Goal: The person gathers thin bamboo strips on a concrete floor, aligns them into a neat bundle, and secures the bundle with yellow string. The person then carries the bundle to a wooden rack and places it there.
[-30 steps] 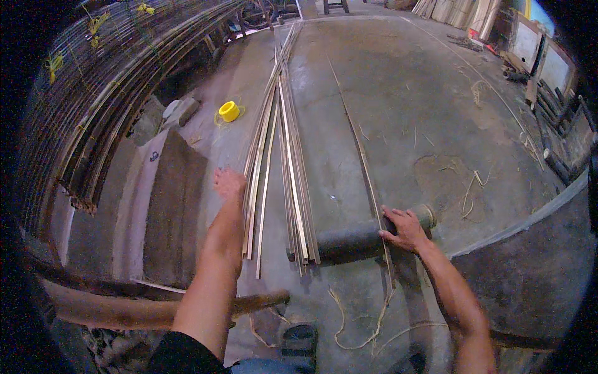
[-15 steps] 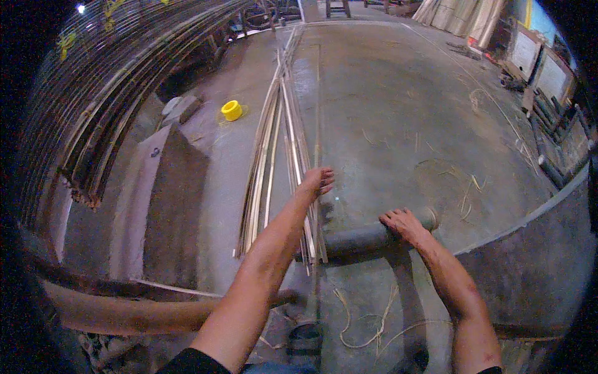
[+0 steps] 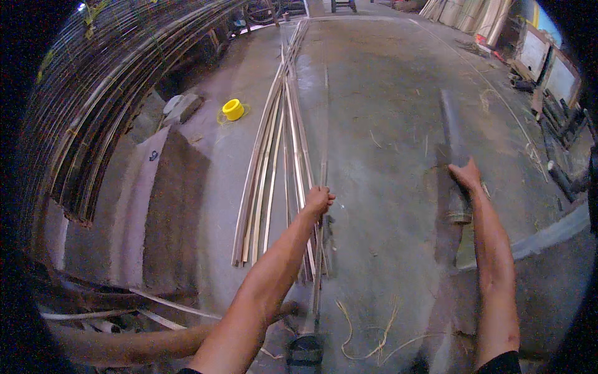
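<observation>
Two bare hands are at work, one thing to each. The left hand [image 3: 319, 199] is closed around one long thin strip [image 3: 325, 168], which runs lengthwise between the person's feet and the far end of the floor. The right hand [image 3: 466, 174] grips one dark tube [image 3: 455, 134] near its closer end, thumb across it (the other fingers are mostly hidden); whether the tube touches the floor, I cannot tell.

Left of the held strip lie two fans of pale strips, a left fan [image 3: 268, 156] and a right fan [image 3: 298, 156], which meet toward the far end; they overlap too closely to count strip by strip. One yellow roll [image 3: 233, 113] sits beyond the left fan, and one dark sandal [image 3: 304, 354] shows at the lower edge.

The surface is a grey concrete floor [image 3: 380, 137], stained and scuffed, with a few loose strands of twine [image 3: 381, 349]. At the left rise a stepped concrete block [image 3: 171, 212] and a large stack of long rods [image 3: 106, 124]; two pale panels [image 3: 560, 78] lean at the right.
</observation>
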Action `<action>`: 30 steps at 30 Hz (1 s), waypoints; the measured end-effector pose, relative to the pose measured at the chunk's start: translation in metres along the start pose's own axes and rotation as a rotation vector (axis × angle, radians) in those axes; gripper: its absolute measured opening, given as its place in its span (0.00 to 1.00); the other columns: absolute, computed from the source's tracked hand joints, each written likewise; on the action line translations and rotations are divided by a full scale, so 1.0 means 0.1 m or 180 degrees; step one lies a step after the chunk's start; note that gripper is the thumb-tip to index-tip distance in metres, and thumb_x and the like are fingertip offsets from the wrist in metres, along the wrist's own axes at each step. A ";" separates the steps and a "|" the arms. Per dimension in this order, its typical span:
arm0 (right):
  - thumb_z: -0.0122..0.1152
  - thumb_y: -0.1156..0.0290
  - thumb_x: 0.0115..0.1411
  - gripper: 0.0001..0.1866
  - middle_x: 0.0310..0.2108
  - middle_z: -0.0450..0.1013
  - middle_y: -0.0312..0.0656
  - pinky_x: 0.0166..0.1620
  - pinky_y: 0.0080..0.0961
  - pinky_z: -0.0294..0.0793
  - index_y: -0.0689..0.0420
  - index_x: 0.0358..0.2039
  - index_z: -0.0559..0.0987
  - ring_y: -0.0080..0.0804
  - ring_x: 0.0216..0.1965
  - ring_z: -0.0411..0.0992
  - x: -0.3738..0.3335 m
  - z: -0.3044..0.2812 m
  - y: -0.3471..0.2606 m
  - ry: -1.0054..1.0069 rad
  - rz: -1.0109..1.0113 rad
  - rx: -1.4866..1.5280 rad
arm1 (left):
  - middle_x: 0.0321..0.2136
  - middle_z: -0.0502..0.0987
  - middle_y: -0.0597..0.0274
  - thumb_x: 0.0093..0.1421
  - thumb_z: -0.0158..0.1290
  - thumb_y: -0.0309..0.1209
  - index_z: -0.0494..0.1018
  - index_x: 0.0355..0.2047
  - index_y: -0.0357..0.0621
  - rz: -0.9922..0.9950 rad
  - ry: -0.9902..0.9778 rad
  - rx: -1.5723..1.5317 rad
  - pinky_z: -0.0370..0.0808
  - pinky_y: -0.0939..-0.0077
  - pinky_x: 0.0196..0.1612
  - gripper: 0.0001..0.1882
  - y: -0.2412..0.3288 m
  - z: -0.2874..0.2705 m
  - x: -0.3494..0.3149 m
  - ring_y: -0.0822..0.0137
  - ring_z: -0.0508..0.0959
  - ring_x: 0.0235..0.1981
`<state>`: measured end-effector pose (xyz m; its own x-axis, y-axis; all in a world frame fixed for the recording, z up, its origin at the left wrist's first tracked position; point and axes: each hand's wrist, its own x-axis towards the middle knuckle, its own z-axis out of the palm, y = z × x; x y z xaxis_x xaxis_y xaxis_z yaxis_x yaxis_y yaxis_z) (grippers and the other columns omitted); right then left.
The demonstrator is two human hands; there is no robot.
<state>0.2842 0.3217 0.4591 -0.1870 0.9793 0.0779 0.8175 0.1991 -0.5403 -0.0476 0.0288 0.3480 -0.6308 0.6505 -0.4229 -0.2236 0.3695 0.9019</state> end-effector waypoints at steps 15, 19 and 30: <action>0.61 0.60 0.48 0.46 0.54 0.60 0.59 0.57 0.39 0.58 0.65 0.62 0.49 0.53 0.55 0.60 -0.98 -0.08 0.09 -0.0830 0.0159 -0.0707 | 0.22 0.71 0.64 0.61 0.40 0.31 0.69 0.42 0.44 -0.0965 0.0061 -0.1793 0.66 0.76 0.19 0.12 1.44 0.85 -0.95 0.74 0.68 0.20; 0.60 0.69 0.50 0.43 0.55 0.60 0.56 0.56 0.33 0.61 0.65 0.62 0.48 0.47 0.54 0.63 -2.09 -0.76 -0.10 -0.1745 -0.0274 0.0412 | 0.20 0.70 0.61 0.61 0.40 0.33 0.71 0.39 0.40 0.0739 0.0975 0.0205 0.65 0.74 0.23 0.13 2.87 1.05 -2.10 0.71 0.69 0.20; 0.51 0.43 0.55 0.40 0.64 0.47 0.50 0.63 0.40 0.47 0.53 0.62 0.55 0.49 0.64 0.46 -4.02 -4.43 -2.26 -0.3155 0.0019 -0.0746 | 0.22 0.75 0.59 0.56 0.40 0.30 0.70 0.51 0.48 0.0810 0.1056 0.0108 0.71 0.70 0.34 0.21 6.23 -0.84 -4.14 0.65 0.74 0.26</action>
<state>0.4159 -0.1002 0.9206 -0.4626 0.5296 -0.7110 0.8862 0.3009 -0.3524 0.0121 -0.0655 1.0927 -0.8691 0.4771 -0.1308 -0.0086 0.2497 0.9683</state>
